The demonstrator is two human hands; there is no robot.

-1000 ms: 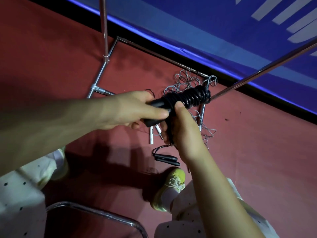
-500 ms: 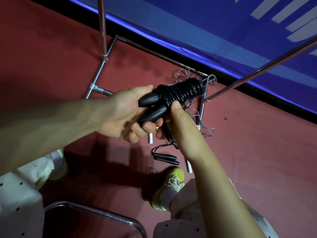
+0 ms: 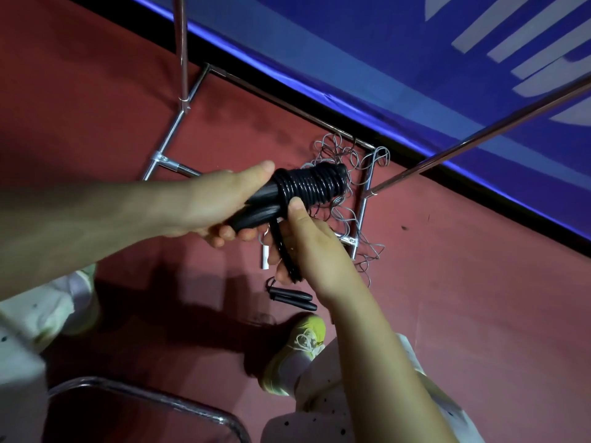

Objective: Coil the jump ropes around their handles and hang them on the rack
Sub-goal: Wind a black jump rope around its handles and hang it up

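At the left, the paired black handles (image 3: 256, 206) are gripped by the left hand (image 3: 220, 206), fingers curled beneath them and the thumb laid along the top. Compared with a second ago, the bundle is held slightly higher and turned, so that the two handle ends are now mostly covered by the palm instead of jutting out toward the camera as they did half a second ago.

In the middle, the coil of black jump rope (image 3: 308, 187) is seen wound in tight, even turns around the handles, its far end pointed toward the rack. The number of turns appears little changed, so the winding is judged to be nearly finished.

Just right of that, the remaining loose tail (image 3: 284, 251) is pinched by the right hand (image 3: 307, 247), with the thumb tip pressed against the last turn of the coil. The tail is short and runs down through the curled fingers. The tail probably remains to be tucked or wound before hanging.

Below the hands, a second pair of black handles (image 3: 292, 297) lies on the red floor (image 3: 463, 282), and a tangle of grey rope (image 3: 348, 219) is draped over the rack's base frame (image 3: 363, 203). Farther right, the rack's rail (image 3: 479, 135) stands bare where it is visible, so the hanging step is not yet done.
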